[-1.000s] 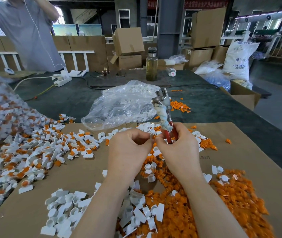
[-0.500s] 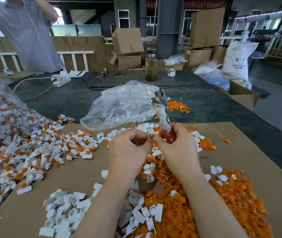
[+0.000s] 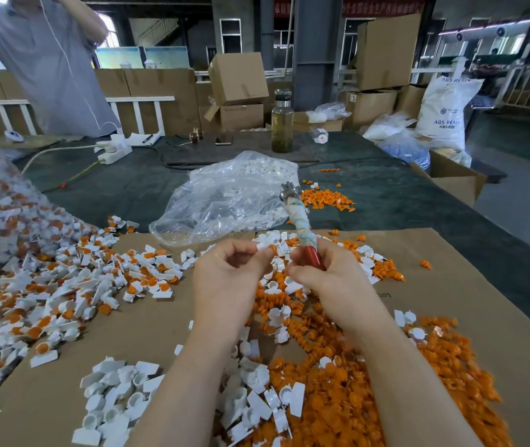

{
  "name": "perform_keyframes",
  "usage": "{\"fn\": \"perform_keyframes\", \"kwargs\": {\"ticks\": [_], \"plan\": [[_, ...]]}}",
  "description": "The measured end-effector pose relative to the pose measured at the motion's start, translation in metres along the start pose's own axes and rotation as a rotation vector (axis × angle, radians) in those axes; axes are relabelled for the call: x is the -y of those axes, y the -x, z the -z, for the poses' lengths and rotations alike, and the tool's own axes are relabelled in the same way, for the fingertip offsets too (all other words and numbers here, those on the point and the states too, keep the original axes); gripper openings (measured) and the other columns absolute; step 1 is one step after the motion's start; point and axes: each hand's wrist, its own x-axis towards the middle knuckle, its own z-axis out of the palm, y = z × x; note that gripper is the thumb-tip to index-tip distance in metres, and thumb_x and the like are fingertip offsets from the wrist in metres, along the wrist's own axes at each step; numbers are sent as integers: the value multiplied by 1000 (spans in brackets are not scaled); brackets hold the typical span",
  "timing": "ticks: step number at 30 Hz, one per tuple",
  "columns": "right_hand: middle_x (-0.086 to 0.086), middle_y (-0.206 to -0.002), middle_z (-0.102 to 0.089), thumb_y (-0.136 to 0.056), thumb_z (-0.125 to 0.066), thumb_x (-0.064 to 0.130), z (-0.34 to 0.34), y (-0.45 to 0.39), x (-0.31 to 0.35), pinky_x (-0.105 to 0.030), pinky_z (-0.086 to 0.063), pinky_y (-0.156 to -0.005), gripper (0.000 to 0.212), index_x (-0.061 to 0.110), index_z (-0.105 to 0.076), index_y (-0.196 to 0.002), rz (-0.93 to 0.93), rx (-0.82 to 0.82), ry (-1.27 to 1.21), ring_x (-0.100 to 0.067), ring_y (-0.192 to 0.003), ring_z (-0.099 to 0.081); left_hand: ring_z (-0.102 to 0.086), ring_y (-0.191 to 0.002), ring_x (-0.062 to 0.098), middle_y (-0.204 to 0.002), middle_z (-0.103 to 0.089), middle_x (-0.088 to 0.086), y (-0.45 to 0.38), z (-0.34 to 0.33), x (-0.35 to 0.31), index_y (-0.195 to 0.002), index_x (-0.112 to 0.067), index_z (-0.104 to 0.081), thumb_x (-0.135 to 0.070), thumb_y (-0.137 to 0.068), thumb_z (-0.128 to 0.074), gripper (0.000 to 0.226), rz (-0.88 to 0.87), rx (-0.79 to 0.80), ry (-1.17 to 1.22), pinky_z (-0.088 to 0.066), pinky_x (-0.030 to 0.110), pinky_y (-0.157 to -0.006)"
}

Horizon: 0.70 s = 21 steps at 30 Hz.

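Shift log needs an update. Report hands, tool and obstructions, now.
Left hand pinches white piece. Right hand grips red-handled tool, head up. Nothing between hands; orange parts heaped beneath on cardboard.

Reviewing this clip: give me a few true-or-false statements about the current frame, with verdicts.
1. The right hand grips a red-handled tool whose metal head points away from the person. True.
2. The clear plastic bag behind the hands holds orange caps. False: it holds white pieces.
3. A glass bottle stands upright at the far side of the table. True.
4. The left hand lies flat on the cardboard. False: it is raised, with curled fingers that seem to pinch a small white piece.
5. The hands work over bare metal. False: the cardboard lies under them.
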Motion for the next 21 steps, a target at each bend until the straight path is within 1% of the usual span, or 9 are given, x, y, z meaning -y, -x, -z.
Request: {"fn": "perform_keyframes", "kwargs": {"ticks": [2,5,8,10,13,15,17,18,21], "plan": [[11,-79,-64,-82,-71,21,6,1,0,-12,-47,-59,9,23,-65,-89,-47,90,10,3,-66,-59,-74,-71,16,-75,-75,4,-1,3,-1,-83,-12,-73,-11,-82,-79,6,48,4,121,-56,18,-63],[7,-84,-65,-76,-71,28,12,3,-1,-22,-46,-70,18,23,-66,-92,-104,208,53,-1,-72,-60,-74,-70,16,-74,-75,5,-3,6,-3,-85,-9,-71,-7,-83,-76,6,92,14,241,-56,18,-63],[10,-85,-64,-66,-67,36,15,3,1,-23,-45,-72,35,20,-66,-96,-127,310,106,-2,-74,-59,-72,-65,14,-73,-74,6,-5,10,-4,-88,-5,-69,-4,-82,-75,9,124,18,362,-58,20,-64],[11,-84,-63,-65,-66,36,16,4,1,-21,-44,-70,39,16,-66,-99,-128,365,123,0,-73,-59,-71,-63,14,-71,-73,6,-7,12,-4,-90,-2,-68,-3,-82,-74,10,130,14,399,-59,22,-65],[11,-82,-61,-66,-66,36,16,4,2,-15,-43,-66,35,18,-64,-96,-122,428,150,3,-70,-57,-70,-62,13,-70,-72,5,-9,15,-4,-89,-2,-67,-2,-83,-73,9,139,15,425,-62,27,-70],[3,-85,-61,-66,-66,37,16,5,1,-22,-43,-70,34,17,-63,-94,-110,450,171,-5,-74,-56,-70,-63,14,-71,-72,6,-10,16,-5,-86,-5,-68,-3,-83,-73,6,147,19,421,-61,29,-73],[-10,-96,-64,-67,-66,38,16,6,0,-31,-42,-73,40,14,-63,-99,-111,461,186,-18,-82,-59,-70,-64,14,-71,-72,5,-10,18,-5,-83,-7,-68,-3,-83,-73,6,153,23,421,-61,29,-74],[-10,-102,-66,-68,-66,38,15,6,0,-32,-42,-73,40,16,-64,-100,-116,463,183,-20,-84,-60,-70,-64,14,-70,-72,4,-11,18,-5,-82,-8,-68,-4,-83,-73,6,154,24,419,-61,29,-73],[-3,-99,-68,-69,-66,35,14,6,-1,-34,-44,-73,28,21,-66,-94,-106,462,189,-11,-80,-60,-70,-63,13,-69,-72,3,-11,19,-4,-82,-9,-68,-4,-84,-72,6,149,31,412,-61,29,-73]]}}
